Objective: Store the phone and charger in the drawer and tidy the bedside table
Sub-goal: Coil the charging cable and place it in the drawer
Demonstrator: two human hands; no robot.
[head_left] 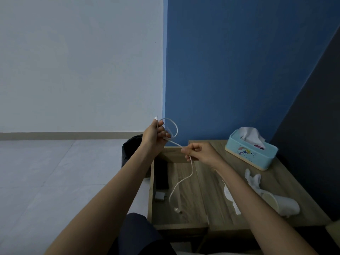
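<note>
My left hand (154, 137) is raised above the open drawer (184, 203) and grips one end of a white charger cable (181, 181), with a loop of it coiled over the fingers. My right hand (200, 151) pinches the same cable a little lower; the rest hangs down into the drawer, where its plug end rests on the drawer floor. A dark phone (161, 173) lies along the drawer's left side, and a small white charger block (159, 196) sits just below it.
The wooden bedside table (294, 181) carries a light blue tissue box (252, 150), a crumpled tissue (253, 178), a tipped paper cup (281, 202) and a white paper scrap (230, 197). A dark bin (131, 151) stands on the floor left of the table. Blue wall behind.
</note>
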